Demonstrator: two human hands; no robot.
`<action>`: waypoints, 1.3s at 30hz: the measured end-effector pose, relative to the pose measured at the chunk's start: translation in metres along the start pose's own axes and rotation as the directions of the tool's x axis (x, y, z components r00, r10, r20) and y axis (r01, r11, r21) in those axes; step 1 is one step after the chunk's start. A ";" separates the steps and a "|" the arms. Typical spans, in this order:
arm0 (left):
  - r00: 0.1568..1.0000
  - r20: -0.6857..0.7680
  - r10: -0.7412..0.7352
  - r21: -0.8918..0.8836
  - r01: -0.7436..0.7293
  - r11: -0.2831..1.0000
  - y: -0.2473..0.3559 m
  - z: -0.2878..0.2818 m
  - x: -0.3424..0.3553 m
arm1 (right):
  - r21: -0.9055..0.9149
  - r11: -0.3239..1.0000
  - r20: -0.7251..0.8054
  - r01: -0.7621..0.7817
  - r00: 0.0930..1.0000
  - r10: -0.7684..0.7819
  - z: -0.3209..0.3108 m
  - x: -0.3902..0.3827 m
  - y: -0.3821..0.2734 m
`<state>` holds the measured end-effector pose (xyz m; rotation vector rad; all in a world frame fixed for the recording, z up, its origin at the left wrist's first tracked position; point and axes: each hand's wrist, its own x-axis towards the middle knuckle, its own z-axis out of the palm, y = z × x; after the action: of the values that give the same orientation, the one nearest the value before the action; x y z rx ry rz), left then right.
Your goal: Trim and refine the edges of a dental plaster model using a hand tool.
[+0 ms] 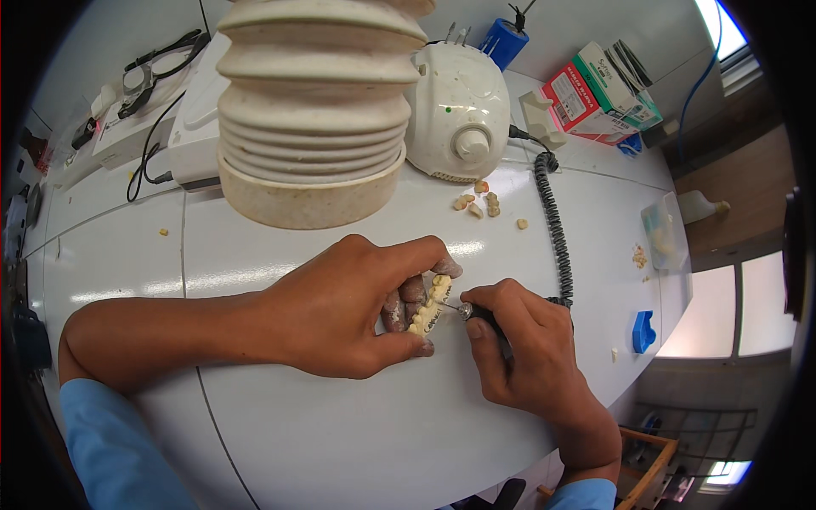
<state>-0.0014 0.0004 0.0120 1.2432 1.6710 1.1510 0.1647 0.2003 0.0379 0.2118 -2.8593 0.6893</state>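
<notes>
Between the thumb and fingers of my left hand (357, 310) is a cream-coloured dental model (432, 308), a short row of teeth with dark markings along its side. Pale dust coats those fingertips. My right hand (531, 344) is closed around a dark rotary handpiece (486, 316), held like a pen. Its thin metal bit points left and reaches the model's right side; whether the tip touches cannot be made out. A black coiled cord (554, 225) runs from behind the right hand up to a white control unit (459, 110) with a round knob and a green light.
A ribbed white suction hose (314, 110) hangs over the table just beyond my hands. Several small tooth-like pieces (491, 204) lie near the control unit. Boxes (595, 93) stand at the back right. A blue plastic piece (643, 331) and a clear container (665, 231) sit near the right edge.
</notes>
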 end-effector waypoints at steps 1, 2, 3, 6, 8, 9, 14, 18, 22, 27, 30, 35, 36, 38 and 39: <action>1.000 -0.002 0.027 0.018 -0.027 0.999 -0.001 0.001 0.000 | 0.003 1.000 -0.004 0.000 1.000 0.000 0.001 0.000 0.000; 1.000 -0.002 0.028 0.017 -0.028 0.999 -0.001 0.000 0.000 | 0.003 1.000 -0.008 0.000 1.000 0.000 0.001 0.000 0.000; 1.000 0.001 0.012 -0.002 -0.012 1.000 0.000 0.000 0.000 | 0.002 1.000 -0.008 -0.001 1.000 0.001 0.000 0.000 0.000; 1.000 0.002 0.006 -0.003 -0.006 1.000 0.000 0.000 0.000 | -0.004 1.000 0.026 0.025 0.999 -0.025 -0.001 0.000 -0.001; 1.000 0.001 0.019 0.014 -0.019 1.000 0.000 0.000 0.000 | 0.009 0.999 -0.008 -0.037 0.999 0.037 0.000 0.000 0.001; 1.000 0.001 0.017 0.007 -0.017 1.000 0.000 0.000 0.000 | 0.007 0.999 -0.008 -0.038 0.999 0.038 0.000 0.000 0.000; 1.000 0.008 -0.011 -0.013 0.011 1.000 0.001 -0.001 0.000 | 0.003 1.000 -0.001 -0.018 1.000 0.018 0.000 -0.001 0.001; 1.000 -0.016 -0.004 0.031 0.004 1.000 -0.002 0.001 0.001 | -0.014 0.998 0.030 0.054 0.998 -0.053 -0.001 0.000 -0.001; 1.000 -0.013 0.005 0.066 -0.004 0.998 -0.001 0.000 0.000 | 0.000 1.000 0.008 0.004 1.000 -0.004 0.001 -0.001 0.000; 0.999 -0.024 -0.023 0.069 0.024 0.997 -0.001 0.001 0.001 | -0.012 1.000 0.027 -0.002 1.000 0.002 -0.001 0.000 -0.002; 0.999 -0.034 -0.020 0.072 0.023 0.997 -0.001 0.002 0.001 | -0.008 1.000 0.011 -0.007 1.000 0.007 0.001 0.000 -0.002; 0.999 -0.028 -0.031 0.088 0.033 0.996 -0.001 0.002 0.001 | -0.017 1.000 0.005 -0.007 1.000 0.007 0.001 -0.001 -0.001; 0.999 -0.049 -0.014 0.066 0.017 0.998 0.000 0.002 0.002 | -0.018 1.000 0.005 -0.007 1.000 0.007 0.001 -0.001 -0.002; 0.998 -0.070 0.001 0.046 0.002 0.999 0.000 0.002 0.002 | -0.022 1.000 0.033 0.019 0.999 -0.018 0.000 -0.001 -0.003; 0.999 -0.046 -0.013 0.069 0.016 0.998 -0.001 0.002 0.002 | -0.021 1.000 0.033 0.020 0.999 -0.019 0.001 -0.001 -0.002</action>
<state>-0.0004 0.0025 0.0108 1.2535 1.7642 1.1289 0.1657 0.1982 0.0380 0.2495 -2.8904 0.6577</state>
